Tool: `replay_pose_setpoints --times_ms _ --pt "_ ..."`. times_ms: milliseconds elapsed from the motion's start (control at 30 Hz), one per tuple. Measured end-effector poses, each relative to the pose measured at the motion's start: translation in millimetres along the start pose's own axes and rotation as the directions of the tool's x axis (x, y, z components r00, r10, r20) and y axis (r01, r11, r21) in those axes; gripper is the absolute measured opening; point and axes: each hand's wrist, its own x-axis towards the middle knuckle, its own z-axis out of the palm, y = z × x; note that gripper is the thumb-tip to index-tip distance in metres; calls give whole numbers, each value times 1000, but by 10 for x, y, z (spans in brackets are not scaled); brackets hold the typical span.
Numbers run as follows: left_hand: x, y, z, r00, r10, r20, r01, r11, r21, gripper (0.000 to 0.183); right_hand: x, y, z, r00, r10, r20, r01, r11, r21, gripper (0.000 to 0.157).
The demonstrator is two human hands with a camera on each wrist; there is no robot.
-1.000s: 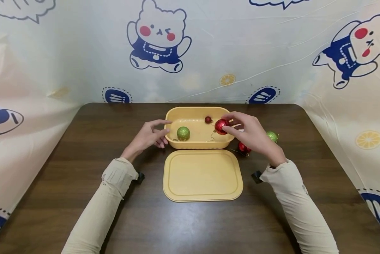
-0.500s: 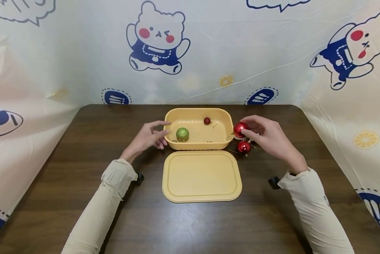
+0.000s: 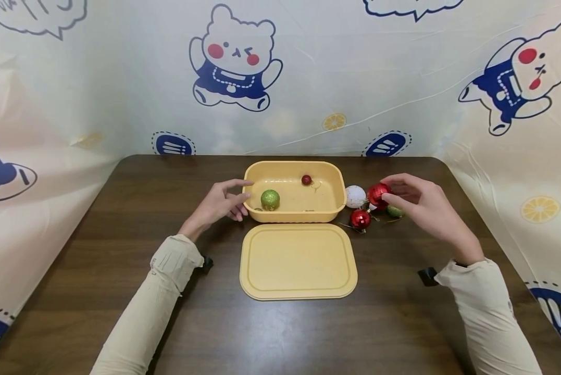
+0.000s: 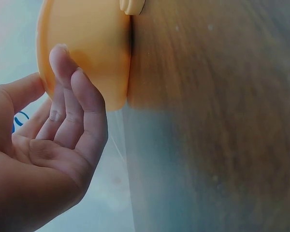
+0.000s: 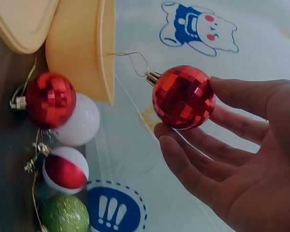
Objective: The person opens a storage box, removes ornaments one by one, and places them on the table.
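Note:
My right hand (image 3: 425, 205) pinches a shiny red faceted Christmas ball (image 5: 183, 96) between thumb and fingers, its gold cap and string loop pointing toward the box. In the head view it is right of the yellow box (image 3: 295, 216), above other ornaments. My left hand (image 3: 221, 200) is at the box's left end, with relaxed fingers touching its rim and outer wall. Inside the box lie a green glitter ball (image 3: 270, 199) and a small dark red ball (image 3: 306, 179).
Beside the box's right end lie another red ball (image 3: 360, 219), a white ball (image 3: 355, 197), a red-and-white ball (image 5: 65, 170) and a green ball (image 5: 65, 215). A flat yellow lid (image 3: 299, 263) lies in front of the box. A printed curtain (image 3: 308, 78) surrounds the dark wooden table (image 3: 275, 338).
My right hand has carried the red ball rightward, from over the box to beyond its right end, uncovering the white ball. The left hand stays at the box.

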Motion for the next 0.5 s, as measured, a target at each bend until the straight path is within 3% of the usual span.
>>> replay_pose_setpoints --times_ms 267,500 --pt "11 -5 10 1000 -11 -2 11 1000 -2 46 -43 92 -287 1000 -1 9 1 1000 23 32" --pt "5 10 8 1000 -8 -4 8 1000 1 46 54 324 -208 988 43 146 -36 998 -48 34"
